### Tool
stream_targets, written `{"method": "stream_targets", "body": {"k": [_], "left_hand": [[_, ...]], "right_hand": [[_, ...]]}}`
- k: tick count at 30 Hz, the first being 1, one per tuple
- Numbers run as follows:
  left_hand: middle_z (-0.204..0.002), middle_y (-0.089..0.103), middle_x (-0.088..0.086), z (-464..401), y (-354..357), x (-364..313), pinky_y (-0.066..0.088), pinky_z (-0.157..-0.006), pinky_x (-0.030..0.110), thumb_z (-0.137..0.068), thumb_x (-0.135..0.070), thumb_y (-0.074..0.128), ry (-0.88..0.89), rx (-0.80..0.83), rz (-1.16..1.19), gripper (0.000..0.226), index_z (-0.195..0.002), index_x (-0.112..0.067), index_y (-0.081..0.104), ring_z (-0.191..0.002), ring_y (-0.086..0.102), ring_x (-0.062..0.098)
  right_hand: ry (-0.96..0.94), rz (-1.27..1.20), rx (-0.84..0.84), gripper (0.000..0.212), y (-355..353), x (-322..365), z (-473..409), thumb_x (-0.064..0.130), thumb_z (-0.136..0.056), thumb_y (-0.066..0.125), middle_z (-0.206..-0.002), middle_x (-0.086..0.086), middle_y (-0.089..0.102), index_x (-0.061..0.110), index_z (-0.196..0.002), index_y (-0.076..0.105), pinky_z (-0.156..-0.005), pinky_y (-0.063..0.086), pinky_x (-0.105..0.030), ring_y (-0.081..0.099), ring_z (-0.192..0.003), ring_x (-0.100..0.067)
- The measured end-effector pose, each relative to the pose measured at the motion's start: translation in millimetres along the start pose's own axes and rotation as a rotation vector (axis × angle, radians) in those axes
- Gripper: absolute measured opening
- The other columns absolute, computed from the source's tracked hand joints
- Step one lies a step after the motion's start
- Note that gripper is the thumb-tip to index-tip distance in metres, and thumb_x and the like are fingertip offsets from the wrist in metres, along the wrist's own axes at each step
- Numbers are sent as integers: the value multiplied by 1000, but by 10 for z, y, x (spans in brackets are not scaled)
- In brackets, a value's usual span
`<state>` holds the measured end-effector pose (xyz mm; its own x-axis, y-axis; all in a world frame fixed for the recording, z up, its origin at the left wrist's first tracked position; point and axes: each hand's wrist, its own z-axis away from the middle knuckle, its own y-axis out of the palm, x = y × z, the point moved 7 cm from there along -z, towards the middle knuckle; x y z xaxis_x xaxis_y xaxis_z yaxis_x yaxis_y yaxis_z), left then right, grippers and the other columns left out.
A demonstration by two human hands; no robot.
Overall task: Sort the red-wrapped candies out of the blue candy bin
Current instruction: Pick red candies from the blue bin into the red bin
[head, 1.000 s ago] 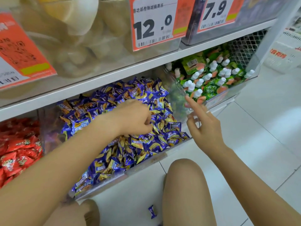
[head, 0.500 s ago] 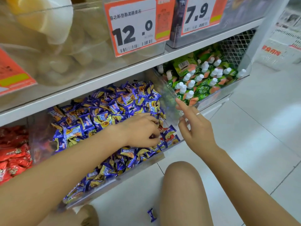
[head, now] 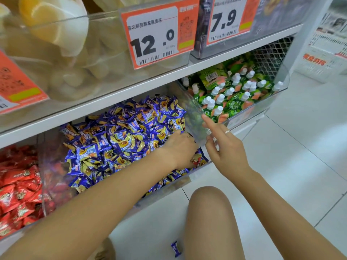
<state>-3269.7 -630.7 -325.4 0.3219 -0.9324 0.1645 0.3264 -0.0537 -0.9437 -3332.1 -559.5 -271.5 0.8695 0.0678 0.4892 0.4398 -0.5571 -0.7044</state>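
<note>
While your left hand (head: 179,149) lies knuckles-up in the front right corner of the blue candy bin (head: 163,191), its fingers dig down among the blue-wrapped candies (head: 120,139), so you cannot tell whether they hold anything. A red-wrapped candy (head: 197,160) peeks out just beside those buried fingertips, against the bin's front wall. Your right hand (head: 226,149) hovers outside the corner, fingers loosely spread and empty, forefinger touching the clear divider (head: 191,109). Another blue candy (head: 175,248) lies on the floor.
</note>
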Motion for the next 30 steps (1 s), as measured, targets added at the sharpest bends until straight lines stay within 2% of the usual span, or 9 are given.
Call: {"method": "stream_targets", "body": {"k": [8, 11, 15, 17, 19, 22, 25, 28, 30], "left_hand": [[-100, 61, 0, 88, -111, 13, 23, -80, 33, -89, -34, 59, -11, -147, 91, 23, -109, -23, 58, -105, 47, 21], [-94, 63, -6, 250, -273, 223, 27, -90, 33, -83, -40, 66, -84, -304, 382, 27, -108, -30, 65, -99, 49, 16], [-82, 64, -13, 602, -343, 782, 42, -81, 30, -79, -36, 75, -317, -374, 812, 27, -104, -27, 70, -77, 56, 10], [-84, 65, -11, 774, -307, 964, 44, -72, 28, -80, -33, 74, -392, -354, 852, 26, -104, -26, 69, -80, 59, 14], [-83, 65, -9, 906, -251, 1070, 42, -64, 24, -82, -33, 72, -451, -341, 855, 23, -104, -28, 67, -75, 61, 17], [-99, 71, 4, 984, -209, 1088, 44, -69, 26, -85, -34, 70, -467, -330, 872, 21, -105, -30, 65, -87, 66, 26], [-102, 70, 1, 1017, -254, 1065, 48, -75, 30, -86, -34, 68, -486, -372, 881, 22, -107, -29, 65, -90, 66, 26], [-97, 69, -6, 1055, -297, 1072, 51, -78, 34, -84, -34, 69, -493, -408, 857, 20, -103, -31, 66, -87, 66, 23], [-97, 65, -13, 1126, -333, 1125, 48, -76, 31, -82, -34, 71, -512, -449, 853, 19, -100, -31, 67, -85, 62, 17]], "right_hand": [[9, 26, 31, 54, -27, 9, -8, 20, -88, 38, -108, -2, 64, 29, -141, 34, -52, 51, -39, 56, -66, -21], [23, 28, 81, 55, -49, 4, -5, 25, -88, 37, -108, 0, 64, 33, -142, 31, -54, 52, -39, 55, -66, -19], [62, 81, 94, 53, -118, -2, -9, 33, -88, 41, -114, 3, 60, 34, -141, 38, -74, 48, -31, 54, -93, -19], [26, 44, -41, 45, -261, 115, -49, 28, -89, 46, -119, -1, 58, 18, -133, 54, -90, 38, -18, 49, -109, -16], [7, -49, -147, 33, -361, 286, -96, 17, -89, 48, -111, 0, 62, 10, -117, 64, -92, 36, -12, 53, -103, -9], [277, -210, 191, 35, -36, 472, -222, 12, -92, 47, -113, -3, 67, 14, -124, 61, -86, 44, -19, 59, -96, -7], [663, -175, 657, 59, 582, 408, -193, 24, -96, 43, -124, -14, 58, 11, -150, 22, -79, 45, -33, 60, -102, -22], [829, -158, 649, 69, 955, 203, -329, 32, -95, 40, -127, -18, 48, 9, -151, 8, -69, 41, -31, 56, -101, -27], [758, -119, 636, 68, 1100, 186, -397, 38, -93, 40, -134, -20, 46, 13, -149, 13, -74, 40, -32, 54, -109, -33]]}}
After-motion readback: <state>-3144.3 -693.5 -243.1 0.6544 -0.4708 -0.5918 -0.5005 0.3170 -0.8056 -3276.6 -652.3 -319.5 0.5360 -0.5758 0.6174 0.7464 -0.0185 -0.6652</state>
